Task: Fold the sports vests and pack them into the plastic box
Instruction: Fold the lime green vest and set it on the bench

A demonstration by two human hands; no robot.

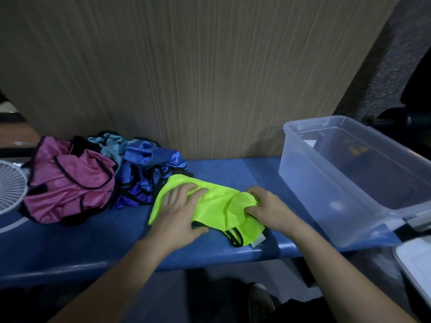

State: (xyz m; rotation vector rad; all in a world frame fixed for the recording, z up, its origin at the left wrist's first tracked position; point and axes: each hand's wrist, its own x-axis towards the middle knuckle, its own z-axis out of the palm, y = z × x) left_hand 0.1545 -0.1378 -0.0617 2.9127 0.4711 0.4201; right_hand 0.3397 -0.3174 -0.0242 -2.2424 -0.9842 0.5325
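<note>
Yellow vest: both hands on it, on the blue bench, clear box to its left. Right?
Not quite. The head view shows the clear box to the right of the yellow vest. The rest holds: left hand and right hand on it, on the blue bench.

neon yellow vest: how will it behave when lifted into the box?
Likely floppy: the neon yellow vest bunches where the right hand grips it. Probably light and slick, given its thin, shiny fabric. Folds may slip open once the left hand stops pressing it flat.

Your left hand [178, 209] lay flat, fingers straight and spread, palm down. Your right hand [268, 209] had its fingers curled, pinching. Both forearms reached forward.
</note>
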